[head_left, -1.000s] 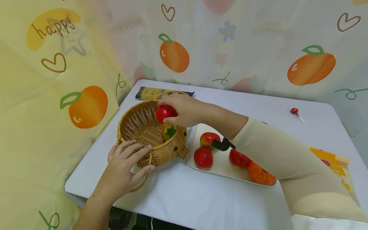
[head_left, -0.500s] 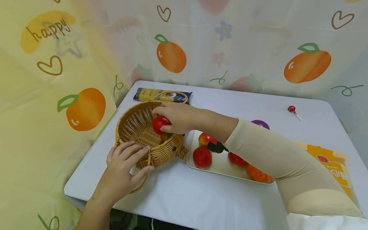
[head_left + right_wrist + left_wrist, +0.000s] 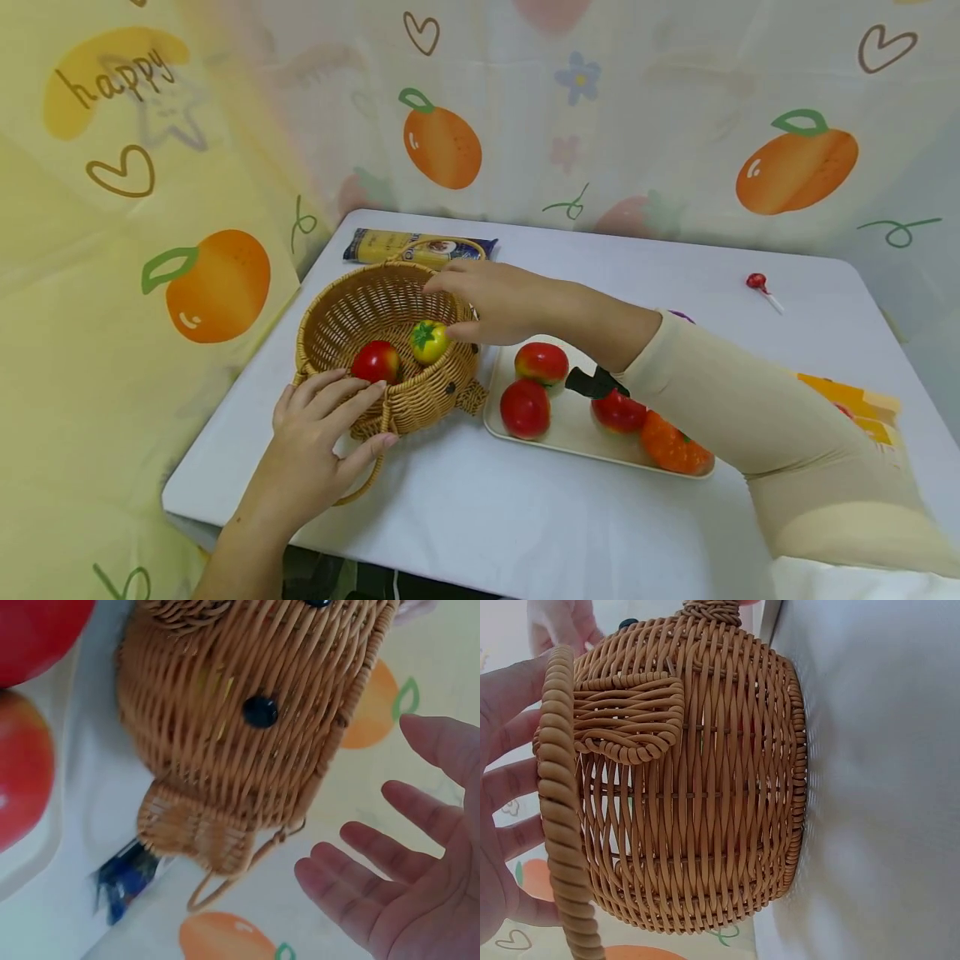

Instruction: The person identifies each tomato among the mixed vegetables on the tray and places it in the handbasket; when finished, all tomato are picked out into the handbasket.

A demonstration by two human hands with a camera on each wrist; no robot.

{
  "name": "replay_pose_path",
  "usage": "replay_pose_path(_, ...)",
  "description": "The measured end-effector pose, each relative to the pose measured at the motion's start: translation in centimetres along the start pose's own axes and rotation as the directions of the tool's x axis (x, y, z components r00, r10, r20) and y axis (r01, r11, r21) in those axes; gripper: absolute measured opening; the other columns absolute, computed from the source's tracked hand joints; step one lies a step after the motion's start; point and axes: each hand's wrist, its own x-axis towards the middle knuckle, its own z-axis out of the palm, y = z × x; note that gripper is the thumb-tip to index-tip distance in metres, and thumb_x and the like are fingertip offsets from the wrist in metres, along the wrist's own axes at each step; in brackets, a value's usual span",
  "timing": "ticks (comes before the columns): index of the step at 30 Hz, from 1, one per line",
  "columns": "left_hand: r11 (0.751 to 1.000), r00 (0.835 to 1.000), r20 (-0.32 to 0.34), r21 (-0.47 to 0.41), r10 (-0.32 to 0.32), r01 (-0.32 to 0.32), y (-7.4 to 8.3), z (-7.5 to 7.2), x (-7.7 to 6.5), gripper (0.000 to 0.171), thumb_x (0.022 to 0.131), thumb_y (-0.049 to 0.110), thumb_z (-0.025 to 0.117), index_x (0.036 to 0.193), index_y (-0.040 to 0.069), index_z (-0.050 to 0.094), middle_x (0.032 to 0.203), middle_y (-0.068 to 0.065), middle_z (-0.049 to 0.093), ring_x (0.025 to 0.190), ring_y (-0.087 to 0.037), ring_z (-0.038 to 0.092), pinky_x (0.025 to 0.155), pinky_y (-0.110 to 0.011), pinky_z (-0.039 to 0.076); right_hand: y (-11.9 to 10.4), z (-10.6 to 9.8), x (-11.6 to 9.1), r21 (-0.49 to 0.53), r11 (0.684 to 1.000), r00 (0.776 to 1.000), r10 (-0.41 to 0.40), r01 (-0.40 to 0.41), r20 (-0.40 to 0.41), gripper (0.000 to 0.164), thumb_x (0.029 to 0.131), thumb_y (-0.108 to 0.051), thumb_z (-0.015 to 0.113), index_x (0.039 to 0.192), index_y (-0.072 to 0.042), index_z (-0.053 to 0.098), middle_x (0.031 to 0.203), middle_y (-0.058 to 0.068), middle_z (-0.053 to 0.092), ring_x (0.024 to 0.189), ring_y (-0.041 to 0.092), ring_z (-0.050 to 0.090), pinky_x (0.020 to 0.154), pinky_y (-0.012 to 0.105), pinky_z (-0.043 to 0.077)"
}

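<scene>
A wicker basket point(image 3: 422, 410) with dark bead eyes stands on the left of the table. Inside it lie a red apple point(image 3: 374, 362) and a yellow-green fruit with a green leafy top point(image 3: 429, 342), exact kind unclear. My left hand point(image 3: 322, 429) rests on the basket's near left rim, beside the loop handle point(image 3: 557, 795), its fingers extended. Over the right rim hovers my right hand point(image 3: 498, 302), holding nothing; the right wrist view shows its fingers point(image 3: 360, 877) spread and apart from the basket.
Right of the basket, a cream tray point(image 3: 572, 429) bears several red fruits point(image 3: 525, 408) and a bumpy orange one point(image 3: 672, 444). A blue-and-yellow packet point(image 3: 405, 247) lies behind the basket. Farther right are a lollipop point(image 3: 757, 282), a yellow bag point(image 3: 847, 400) and a partly hidden purple thing point(image 3: 681, 317).
My right hand has lowered the red apple into the basket, let it go and drawn back up and right. The apple now lies near the left fingers. My left hand has stayed on the rim.
</scene>
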Motion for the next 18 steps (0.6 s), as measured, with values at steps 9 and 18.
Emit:
replay_pose_path(9,1.0,1.0,-0.005,-0.005,0.003,-0.003,0.1,0.0,0.0,0.058,0.095,0.059,0.064,0.131,0.015,0.07,0.121,-0.006,0.068,0.129,-0.039,0.05,0.099,-0.081,0.027,3.3,1.0,-2.9,0.044,0.992,0.992,0.121,-0.122,0.033,0.06,0.097,-0.038,0.069,0.151,-0.023,0.049,0.152,0.004,0.047,0.142,0.024,0.043,0.116,0.048,0.04)
replay_pose_path(18,1.0,1.0,-0.02,-0.013,0.016,-0.016,0.1,0.2,0.0,0.06,0.095,0.062,0.062,0.132,0.015,0.07,0.121,-0.007,0.068,0.128,-0.039,0.05,0.098,-0.082,0.027,6.3,2.8,-4.5,0.092,0.971,0.965,0.203,-0.22,0.167,0.061,0.096,-0.035,0.07,0.151,-0.021,0.048,0.152,0.01,0.046,0.142,0.028,0.044,0.114,0.052,0.042)
